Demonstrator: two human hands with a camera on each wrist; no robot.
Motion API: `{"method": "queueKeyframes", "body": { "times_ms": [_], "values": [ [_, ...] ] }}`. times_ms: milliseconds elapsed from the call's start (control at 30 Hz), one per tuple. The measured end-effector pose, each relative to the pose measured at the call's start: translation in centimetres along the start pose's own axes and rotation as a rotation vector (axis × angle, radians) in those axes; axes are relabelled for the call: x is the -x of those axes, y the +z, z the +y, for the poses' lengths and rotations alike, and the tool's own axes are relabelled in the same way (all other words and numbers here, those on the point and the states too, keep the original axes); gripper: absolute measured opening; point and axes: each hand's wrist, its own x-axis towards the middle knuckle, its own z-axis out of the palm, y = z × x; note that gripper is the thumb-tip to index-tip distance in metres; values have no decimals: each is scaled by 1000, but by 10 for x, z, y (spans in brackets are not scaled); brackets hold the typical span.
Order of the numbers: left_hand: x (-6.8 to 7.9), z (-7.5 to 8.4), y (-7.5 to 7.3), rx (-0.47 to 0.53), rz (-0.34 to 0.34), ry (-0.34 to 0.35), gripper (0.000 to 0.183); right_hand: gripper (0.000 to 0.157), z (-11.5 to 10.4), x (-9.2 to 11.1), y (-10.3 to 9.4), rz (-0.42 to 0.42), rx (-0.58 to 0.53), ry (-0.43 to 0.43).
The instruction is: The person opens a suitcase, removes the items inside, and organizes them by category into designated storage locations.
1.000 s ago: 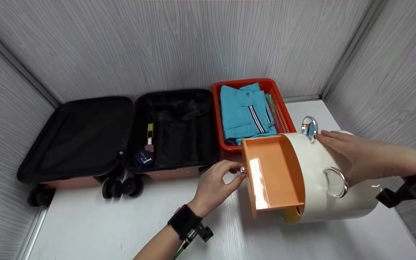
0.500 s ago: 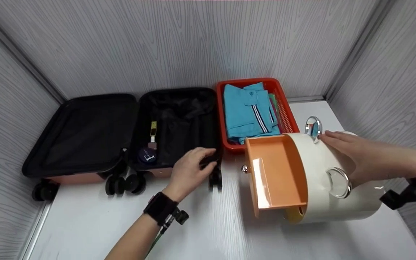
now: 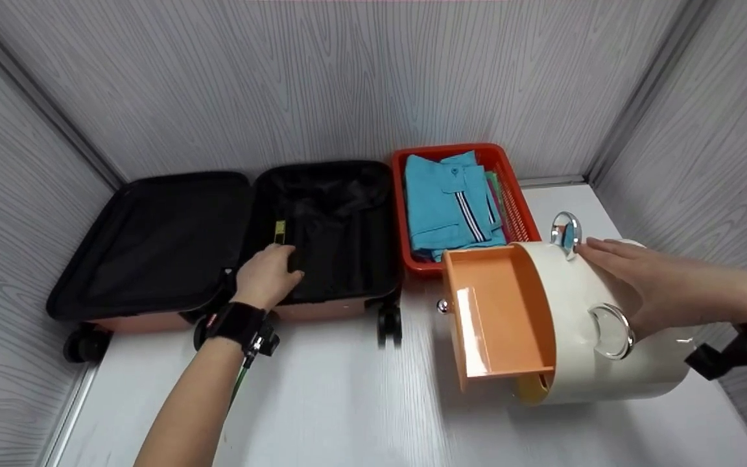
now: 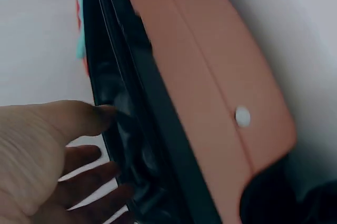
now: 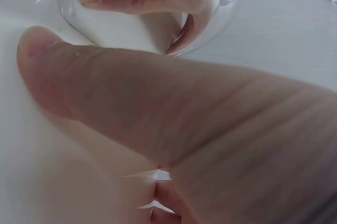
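My left hand (image 3: 266, 272) reaches over the right half of an open suitcase (image 3: 325, 309), pink outside and black inside. In the left wrist view its fingers are spread above the lining, holding nothing. The yellow end (image 3: 280, 228) of a small strap-like item shows beyond the hand, which covers the rest. My right hand (image 3: 636, 279) rests on a cream rounded drawer box (image 3: 581, 370) with chrome rings (image 3: 626, 344). The right wrist view shows the thumb (image 5: 79, 77) lying along the glossy surface. An orange drawer (image 3: 503, 318) with a chrome knob (image 3: 443, 306) stands pulled out.
A red basket (image 3: 521, 207) behind the drawer box holds folded blue clothing (image 3: 441, 214). The suitcase's other half (image 3: 153, 246) lies flat at the left. Black wheels (image 3: 390, 324) stick out along its front. Grey wood-patterned panels (image 3: 321, 78) enclose the back and sides.
My left hand has let go of the drawer knob and moved left over the suitcase, now covering the round dark-blue item there. The right hand stays on the drawer box; the drawer remains out.
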Motion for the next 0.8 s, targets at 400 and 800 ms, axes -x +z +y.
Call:
{"method": "queueKeyframes", "body": {
  "times_ms": [400, 800],
  "values": [
    [-16, -37, 13, -149, -227, -151, 47, 130, -6, -1, 2, -2, -9, -3],
    [-18, -48, 21, -201, -138, -184, 27, 131, -10, -4, -1, -10, -16, -8]
  ]
}}
